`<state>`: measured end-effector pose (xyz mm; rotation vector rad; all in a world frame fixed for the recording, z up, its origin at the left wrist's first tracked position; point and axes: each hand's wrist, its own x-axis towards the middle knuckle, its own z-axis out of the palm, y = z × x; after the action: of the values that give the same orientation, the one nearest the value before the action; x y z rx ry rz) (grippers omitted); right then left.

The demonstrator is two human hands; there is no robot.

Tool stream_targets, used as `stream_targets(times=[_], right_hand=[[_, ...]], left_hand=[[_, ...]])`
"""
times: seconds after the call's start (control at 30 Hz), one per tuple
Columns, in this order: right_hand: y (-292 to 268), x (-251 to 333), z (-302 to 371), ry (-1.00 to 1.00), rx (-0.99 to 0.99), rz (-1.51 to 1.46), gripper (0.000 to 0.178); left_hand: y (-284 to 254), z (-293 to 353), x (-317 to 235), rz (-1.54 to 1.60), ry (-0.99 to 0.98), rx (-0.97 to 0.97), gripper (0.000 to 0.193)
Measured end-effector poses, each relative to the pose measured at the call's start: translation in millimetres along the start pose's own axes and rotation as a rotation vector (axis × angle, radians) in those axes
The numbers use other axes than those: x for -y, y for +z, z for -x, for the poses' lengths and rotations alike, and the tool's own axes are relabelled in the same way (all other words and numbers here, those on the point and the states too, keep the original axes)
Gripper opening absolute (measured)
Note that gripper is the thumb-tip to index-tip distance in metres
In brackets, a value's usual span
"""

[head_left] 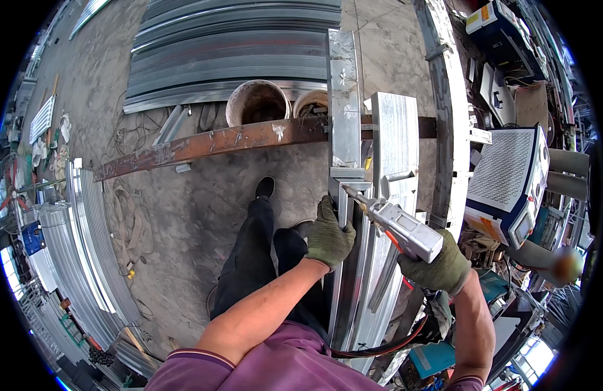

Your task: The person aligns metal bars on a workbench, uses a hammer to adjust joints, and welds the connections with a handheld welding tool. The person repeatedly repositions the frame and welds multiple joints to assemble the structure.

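My left hand (327,236), in a green work glove, grips the edge of a long silver metal profile (344,111) that lies lengthwise in front of me. My right hand (438,266), also gloved, is shut on a grey handheld welding gun (399,225). The gun's thin nozzle points at a joint in the profile just above my left hand. A second silver profile (394,140) lies beside the first on its right. A red-and-black hose (386,348) trails from the gun toward my body.
A rusty steel beam (204,144) crosses under the profiles. Two buckets (257,103) stand behind it. Stacked corrugated sheets (230,45) lie beyond, more metal strips (86,241) at left. A white and blue machine (510,179) stands at right. My legs (256,260) are on concrete floor.
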<state>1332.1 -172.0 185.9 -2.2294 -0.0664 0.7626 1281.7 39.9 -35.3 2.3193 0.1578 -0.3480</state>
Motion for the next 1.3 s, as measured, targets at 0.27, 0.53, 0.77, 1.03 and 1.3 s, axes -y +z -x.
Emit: stream_targets(times=[0.27,0.53,0.77,1.03,1.3], right_hand=[[0,0,-1,-0.027,0.009,0.074,0.025],[0,-3,-1,-0.057,0.049,0.145,0.026],[3,-7,0,-0.128,0.023,0.200,0.023],[4,-5,2,-0.086,0.015,0.196,0.022],[5,-4,3,-0.108,-0.001,0.233,0.023]], left_hand=[[-2,0,-1,0.005,0.019,-0.012,0.083],[-3,0,0,0.019,0.016,-0.015,0.085],[-12,-2,-6,0.063,-0.015,0.037,0.090],[-5,0,1,0.000,0.087,-0.046,0.089],[-6,0,-2,-0.018,0.018,-0.003,0.089]])
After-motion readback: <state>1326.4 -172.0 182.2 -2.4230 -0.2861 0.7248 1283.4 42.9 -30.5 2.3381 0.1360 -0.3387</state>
